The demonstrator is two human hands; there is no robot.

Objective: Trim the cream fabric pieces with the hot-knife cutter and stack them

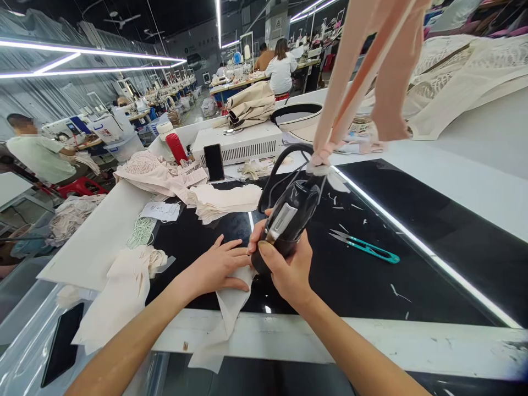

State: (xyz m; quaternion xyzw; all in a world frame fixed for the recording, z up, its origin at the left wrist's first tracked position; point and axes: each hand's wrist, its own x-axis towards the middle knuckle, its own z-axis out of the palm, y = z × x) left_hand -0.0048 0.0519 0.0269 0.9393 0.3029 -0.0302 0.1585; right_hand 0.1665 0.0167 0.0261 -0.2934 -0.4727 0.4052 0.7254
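My right hand [291, 269] is wrapped round a black handheld electric tool [289, 217], which stands tilted on the black glossy work surface [325, 280]. A cord and pink fabric strips [350, 82] rise from its top. Just left of the tool, my left hand [218, 267] lies flat with its fingers spread, pressing on a cream fabric piece [231, 313] that hangs over the table's front edge. The tool's base is partly hidden by my fingers. Beyond my left hand is a stack of cream fabric pieces [229, 199].
Teal thread snips [367, 248] and thread scraps lie to the right. A phone [213, 162] leans on a white box [243, 144] at the back. Lace cups [152, 173], a paper label [160, 211] and cream cloth [124, 291] are at the left. Other people sit in the background.
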